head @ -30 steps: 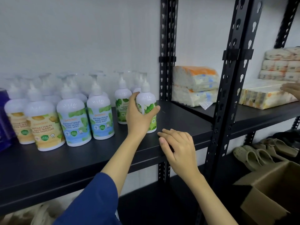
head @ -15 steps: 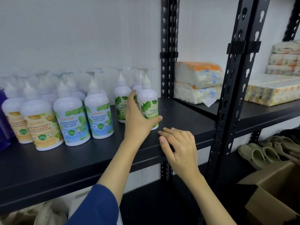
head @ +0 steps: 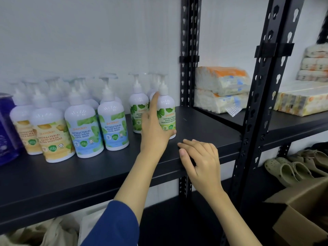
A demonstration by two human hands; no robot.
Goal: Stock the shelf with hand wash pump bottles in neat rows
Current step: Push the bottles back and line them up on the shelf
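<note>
Right hand (head: 200,157) rested on the shelf (head: 106,174) front lip, fingers loosely curled, holding nothing. Farther in, left hand (head: 155,128) wrapped its grip around the green-label bottle (head: 166,112), standing upright right of its twin (head: 137,110). Risk: a sideways nudge could topple neighbours, top-heavy pumps.

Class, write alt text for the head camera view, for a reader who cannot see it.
A person's left hand grips a green-label bottle at the right end of rows of hand wash bottles on a black shelf. The right hand rests on the shelf's front edge.
</note>
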